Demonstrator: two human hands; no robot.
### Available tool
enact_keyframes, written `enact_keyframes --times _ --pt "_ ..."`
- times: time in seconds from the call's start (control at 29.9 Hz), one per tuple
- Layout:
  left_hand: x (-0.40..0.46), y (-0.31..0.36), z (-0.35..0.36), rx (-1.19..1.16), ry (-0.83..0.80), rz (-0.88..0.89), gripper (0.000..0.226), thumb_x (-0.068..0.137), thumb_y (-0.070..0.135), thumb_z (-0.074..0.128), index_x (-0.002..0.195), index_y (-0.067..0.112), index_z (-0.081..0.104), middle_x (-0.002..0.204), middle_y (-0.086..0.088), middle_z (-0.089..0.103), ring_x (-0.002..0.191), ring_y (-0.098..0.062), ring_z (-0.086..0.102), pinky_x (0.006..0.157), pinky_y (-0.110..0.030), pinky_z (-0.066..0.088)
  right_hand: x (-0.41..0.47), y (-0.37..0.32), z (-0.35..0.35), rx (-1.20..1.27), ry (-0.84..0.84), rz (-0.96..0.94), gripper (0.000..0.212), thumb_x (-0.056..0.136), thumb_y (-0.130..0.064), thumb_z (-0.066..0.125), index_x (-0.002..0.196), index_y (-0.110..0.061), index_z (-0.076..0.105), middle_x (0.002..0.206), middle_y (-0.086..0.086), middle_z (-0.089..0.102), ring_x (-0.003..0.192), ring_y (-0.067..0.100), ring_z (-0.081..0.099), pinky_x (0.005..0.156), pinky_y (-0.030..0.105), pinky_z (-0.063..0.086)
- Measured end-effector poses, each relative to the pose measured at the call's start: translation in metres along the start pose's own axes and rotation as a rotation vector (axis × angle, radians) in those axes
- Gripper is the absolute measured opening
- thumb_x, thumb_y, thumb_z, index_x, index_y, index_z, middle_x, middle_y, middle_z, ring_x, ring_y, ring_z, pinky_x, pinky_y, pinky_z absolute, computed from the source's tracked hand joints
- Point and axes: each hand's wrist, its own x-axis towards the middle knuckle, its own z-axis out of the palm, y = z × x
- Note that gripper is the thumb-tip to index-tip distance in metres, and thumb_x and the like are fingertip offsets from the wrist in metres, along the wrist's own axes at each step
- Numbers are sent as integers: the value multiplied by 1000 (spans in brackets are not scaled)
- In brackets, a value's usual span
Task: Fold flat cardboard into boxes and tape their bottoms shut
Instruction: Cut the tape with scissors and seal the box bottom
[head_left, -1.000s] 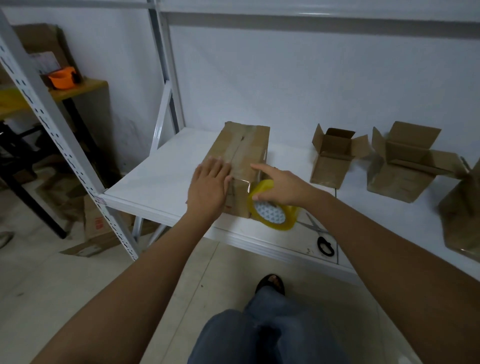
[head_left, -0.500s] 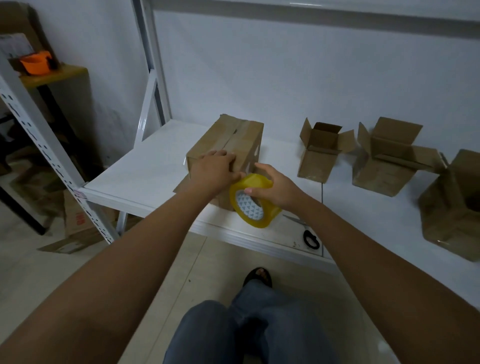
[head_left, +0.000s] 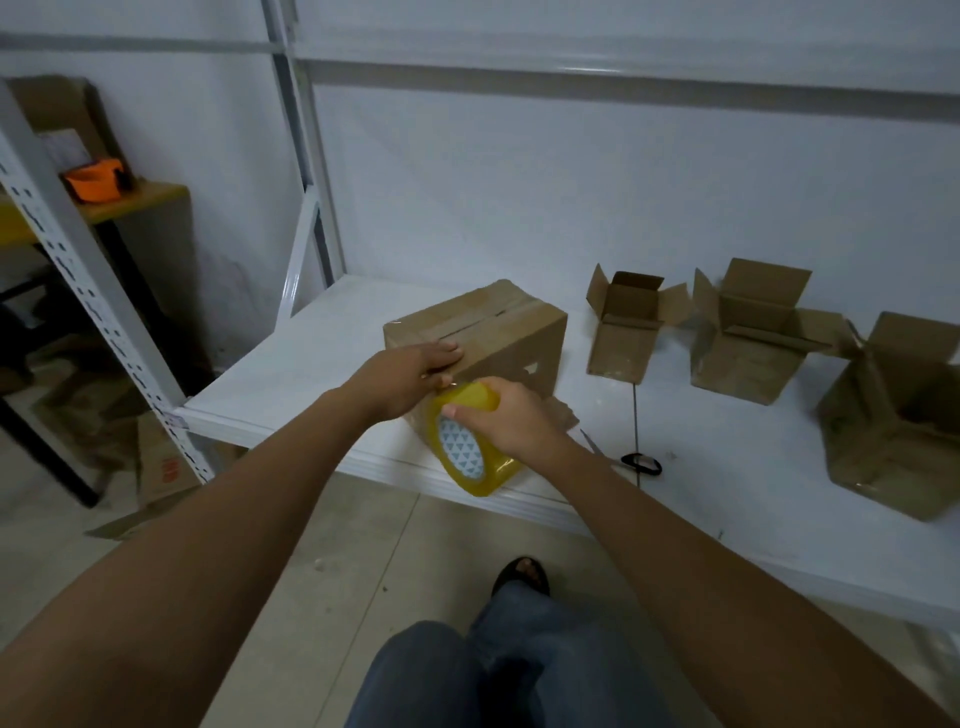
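The white shelf is carrying everything here, and the big cardboard box is sitting bottom-up near its front edge, toward the left end, with the flap seam running away from us under a strip of clear tape. Three smaller open boxes are standing along the right stretch toward the back, apparently finished. Now the yellow tape roll is hanging just off the box's near face at the front edge, lower than half a second ago, so the strip looks to be getting drawn down over the near edge. The left hand is lying flat with fingers together, pressing the tape onto the box's near top edge, having slid back from the top panel. The right hand is curling round the roll, thumb on its rim. Black-handled scissors are waiting right of the roll, and cutting is probably the next job.
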Motion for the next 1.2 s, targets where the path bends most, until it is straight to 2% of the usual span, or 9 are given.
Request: enact_keyframes --times 0.1,0.27,0.37,0.57,0.74,0.84,1.04,1.14,1.2 --pt "4 0 8 -33 23 18 44 102 27 39 146 24 35 155 5 28 144 -13 22 113 -27 19 -2 4 9 67 12 -3 43 87 -43 63 122 -20 53 98 -6 58 94 13 58 76 25 44" --pt "21 -6 16 4 18 58 45 104 25 35 148 22 32 156 2 25 145 -14 19 113 -27 18 11 12 12 163 10 18 43 100 -25 42 142 -19 37 130 7 50 106 15 46 88 28 37" --pt "32 -16 16 -10 -6 93 44 104 26 33 148 22 31 156 4 26 145 -13 18 113 -27 17 19 17 15 297 13 6 39 100 -23 44 139 -19 41 125 6 51 111 19 50 92 33 43" --pt "65 -31 13 -12 -27 101 44 104 27 31 148 24 29 156 4 25 145 -15 18 114 -28 15 55 20 22 251 103 -9 42 99 -30 45 138 -15 42 129 10 53 118 27 51 101 46 43" --pt "81 -42 14 -31 -14 127 45 104 26 32 148 25 29 156 3 26 145 -17 20 115 -30 16 68 37 37 225 159 122 38 101 -33 41 119 -3 56 105 12 59 105 27 56 90 34 43" --pt "84 -47 16 -24 -8 149 45 104 25 31 149 24 28 156 3 26 145 -17 20 115 -30 17 73 39 42 249 168 154 40 100 -37 41 119 -6 56 96 5 54 96 22 54 85 31 43" --pt "85 -40 20 65 37 149 45 104 21 29 150 19 27 157 -2 25 145 -19 20 116 -34 18 72 52 45 314 158 162 37 98 -43 42 120 -16 54 106 2 55 109 25 55 99 42 44" --pt "82 -31 24 204 104 104 46 104 18 30 150 18 27 156 -5 26 143 -23 25 114 -37 25 71 51 45 321 138 168 45 98 -43 42 133 -15 47 124 8 54 116 27 51 100 41 42" --pt "77 -26 27 296 223 142 46 100 15 42 145 15 37 149 -7 39 135 -28 38 106 -39 36 70 53 46 368 114 185 48 98 -44 43 139 -20 41 134 8 48 120 28 48 100 40 41"
